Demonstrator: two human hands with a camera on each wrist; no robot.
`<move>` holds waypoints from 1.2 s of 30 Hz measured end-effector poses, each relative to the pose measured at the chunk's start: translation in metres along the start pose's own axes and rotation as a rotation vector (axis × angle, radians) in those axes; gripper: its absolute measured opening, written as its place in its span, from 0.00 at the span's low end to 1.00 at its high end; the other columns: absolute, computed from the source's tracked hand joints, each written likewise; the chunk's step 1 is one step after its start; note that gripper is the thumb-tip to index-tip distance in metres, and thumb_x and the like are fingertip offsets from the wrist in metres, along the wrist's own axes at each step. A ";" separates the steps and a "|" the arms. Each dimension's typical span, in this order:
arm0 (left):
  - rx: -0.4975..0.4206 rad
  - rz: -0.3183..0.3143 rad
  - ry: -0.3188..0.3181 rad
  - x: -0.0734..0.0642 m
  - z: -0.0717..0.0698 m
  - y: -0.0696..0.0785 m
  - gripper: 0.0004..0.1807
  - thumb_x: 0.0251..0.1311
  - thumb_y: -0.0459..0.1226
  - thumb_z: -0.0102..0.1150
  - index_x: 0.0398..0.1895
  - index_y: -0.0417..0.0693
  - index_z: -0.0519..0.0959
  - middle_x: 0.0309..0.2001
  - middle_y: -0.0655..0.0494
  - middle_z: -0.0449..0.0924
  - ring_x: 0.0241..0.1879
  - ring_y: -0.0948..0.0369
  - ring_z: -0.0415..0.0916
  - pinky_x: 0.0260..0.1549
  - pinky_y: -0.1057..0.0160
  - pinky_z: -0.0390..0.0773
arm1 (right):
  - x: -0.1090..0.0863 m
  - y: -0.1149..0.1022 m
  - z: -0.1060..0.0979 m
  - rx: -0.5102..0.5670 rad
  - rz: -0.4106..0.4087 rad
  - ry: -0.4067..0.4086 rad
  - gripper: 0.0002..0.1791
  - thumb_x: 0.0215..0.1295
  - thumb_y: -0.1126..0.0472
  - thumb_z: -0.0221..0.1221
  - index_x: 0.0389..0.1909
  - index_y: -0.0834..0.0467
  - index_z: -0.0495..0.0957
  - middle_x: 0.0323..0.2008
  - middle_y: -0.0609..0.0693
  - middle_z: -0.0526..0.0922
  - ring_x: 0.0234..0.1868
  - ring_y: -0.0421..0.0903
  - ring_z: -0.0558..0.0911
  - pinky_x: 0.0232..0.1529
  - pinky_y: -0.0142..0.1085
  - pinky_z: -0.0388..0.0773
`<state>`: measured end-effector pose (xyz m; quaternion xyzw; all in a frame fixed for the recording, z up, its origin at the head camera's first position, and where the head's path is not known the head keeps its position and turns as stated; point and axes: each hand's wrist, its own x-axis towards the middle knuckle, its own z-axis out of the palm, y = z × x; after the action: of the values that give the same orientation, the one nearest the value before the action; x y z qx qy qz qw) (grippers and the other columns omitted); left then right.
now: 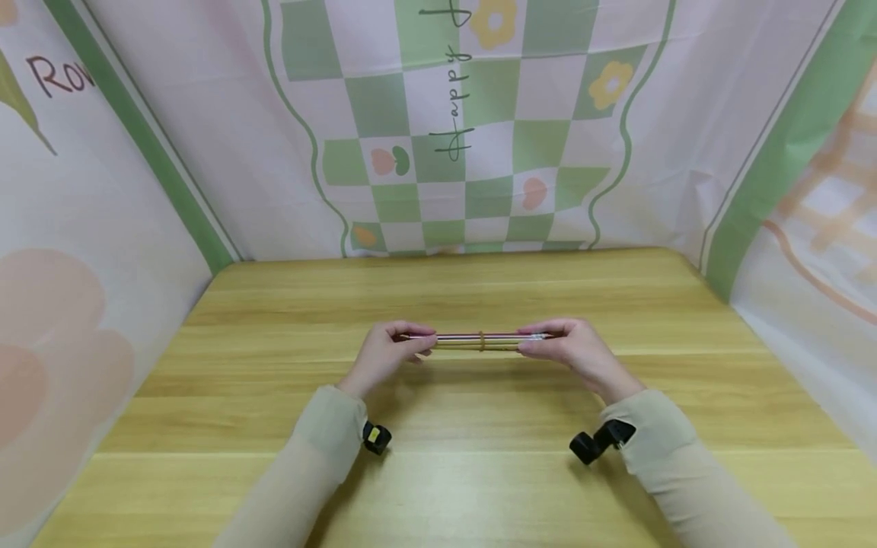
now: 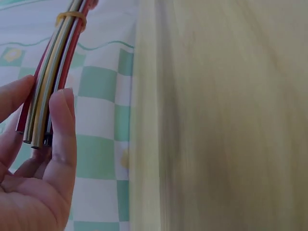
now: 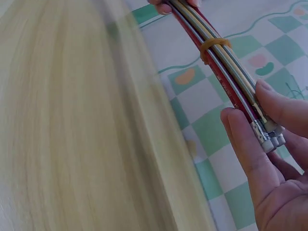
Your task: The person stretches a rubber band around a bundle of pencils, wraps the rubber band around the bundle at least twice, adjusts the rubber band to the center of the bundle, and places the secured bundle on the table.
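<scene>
A bundle of several pencils, red, gold and silvery, is held level above the table between both hands. Round its middle sits a tan rubber band. My left hand pinches the end without erasers between thumb and fingers; the left wrist view shows flat, blunt pencil tips there. At the opposite end my right hand grips the bundle near the metal ferrules and white erasers. In the right wrist view the rubber band looks wound snugly about the pencils.
A wood-grain table lies under the hands. Behind it hangs a cloth with green and white checks, and printed cloth also stands at both sides. Each wrist wears a small black camera, such as the right one.
</scene>
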<state>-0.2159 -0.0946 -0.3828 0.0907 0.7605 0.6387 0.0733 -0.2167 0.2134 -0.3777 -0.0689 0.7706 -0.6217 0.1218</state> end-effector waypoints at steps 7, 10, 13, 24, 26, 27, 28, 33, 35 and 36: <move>0.143 -0.061 0.003 0.008 -0.004 -0.003 0.10 0.59 0.37 0.69 0.41 0.42 0.87 0.39 0.50 0.87 0.44 0.46 0.82 0.40 0.51 0.85 | 0.007 0.001 0.000 -0.122 0.021 -0.011 0.26 0.61 0.59 0.68 0.56 0.71 0.77 0.41 0.49 0.88 0.42 0.39 0.86 0.50 0.33 0.81; 0.226 -0.074 -0.018 0.010 -0.006 -0.005 0.10 0.58 0.40 0.70 0.40 0.46 0.87 0.39 0.54 0.87 0.42 0.51 0.82 0.41 0.56 0.83 | 0.010 0.002 -0.001 -0.252 0.025 -0.011 0.26 0.61 0.54 0.69 0.55 0.65 0.80 0.50 0.55 0.85 0.48 0.44 0.83 0.51 0.34 0.78; 0.310 -0.062 -0.040 0.013 -0.007 -0.008 0.09 0.58 0.41 0.70 0.39 0.49 0.88 0.38 0.56 0.87 0.40 0.59 0.81 0.43 0.61 0.81 | 0.015 0.006 -0.002 -0.319 0.024 -0.026 0.25 0.60 0.52 0.69 0.54 0.62 0.82 0.56 0.59 0.82 0.55 0.50 0.79 0.54 0.40 0.77; 0.427 -0.070 -0.081 0.022 -0.008 -0.016 0.07 0.58 0.39 0.70 0.37 0.47 0.87 0.37 0.56 0.86 0.36 0.62 0.78 0.38 0.65 0.78 | 0.036 0.022 0.000 -0.425 -0.002 -0.053 0.19 0.59 0.56 0.69 0.47 0.64 0.84 0.47 0.58 0.87 0.46 0.44 0.81 0.46 0.34 0.77; 0.429 -0.086 -0.080 0.024 -0.008 -0.018 0.07 0.58 0.39 0.71 0.36 0.47 0.87 0.36 0.55 0.86 0.33 0.62 0.77 0.34 0.67 0.77 | 0.039 0.025 0.000 -0.430 -0.009 -0.056 0.18 0.58 0.57 0.70 0.46 0.64 0.85 0.46 0.57 0.87 0.42 0.41 0.81 0.43 0.33 0.77; 0.429 -0.092 -0.080 0.024 -0.008 -0.019 0.07 0.58 0.39 0.71 0.36 0.46 0.87 0.36 0.55 0.85 0.32 0.62 0.76 0.33 0.67 0.76 | 0.040 0.026 0.001 -0.433 -0.010 -0.055 0.18 0.58 0.57 0.70 0.45 0.63 0.85 0.46 0.57 0.87 0.41 0.40 0.80 0.42 0.33 0.77; 0.429 -0.097 -0.080 0.025 -0.008 -0.019 0.07 0.57 0.39 0.71 0.36 0.46 0.87 0.36 0.55 0.85 0.32 0.62 0.76 0.32 0.67 0.76 | 0.041 0.027 0.001 -0.436 -0.012 -0.057 0.18 0.58 0.57 0.70 0.45 0.63 0.85 0.46 0.57 0.87 0.41 0.39 0.80 0.41 0.33 0.77; 0.437 -0.106 -0.084 0.026 -0.009 -0.020 0.07 0.58 0.39 0.71 0.36 0.46 0.87 0.37 0.55 0.86 0.33 0.62 0.77 0.33 0.67 0.77 | 0.041 0.028 0.002 -0.440 -0.002 -0.053 0.17 0.57 0.57 0.71 0.44 0.62 0.86 0.46 0.56 0.87 0.43 0.41 0.78 0.45 0.34 0.74; 0.441 -0.107 -0.082 0.026 -0.010 -0.020 0.07 0.57 0.39 0.71 0.36 0.47 0.87 0.38 0.54 0.86 0.35 0.62 0.77 0.35 0.66 0.77 | 0.041 0.028 0.003 -0.440 0.001 -0.059 0.17 0.58 0.57 0.71 0.44 0.62 0.86 0.46 0.56 0.86 0.44 0.43 0.78 0.46 0.35 0.74; 0.442 -0.108 -0.082 0.026 -0.010 -0.020 0.07 0.57 0.39 0.71 0.36 0.46 0.87 0.38 0.54 0.86 0.35 0.61 0.78 0.35 0.66 0.78 | 0.041 0.027 0.003 -0.442 0.002 -0.061 0.16 0.58 0.57 0.70 0.44 0.62 0.86 0.46 0.56 0.87 0.45 0.43 0.79 0.46 0.35 0.73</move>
<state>-0.2445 -0.1017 -0.4005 0.0897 0.8822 0.4474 0.1163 -0.2543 0.2055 -0.4093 -0.1120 0.8842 -0.4351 0.1278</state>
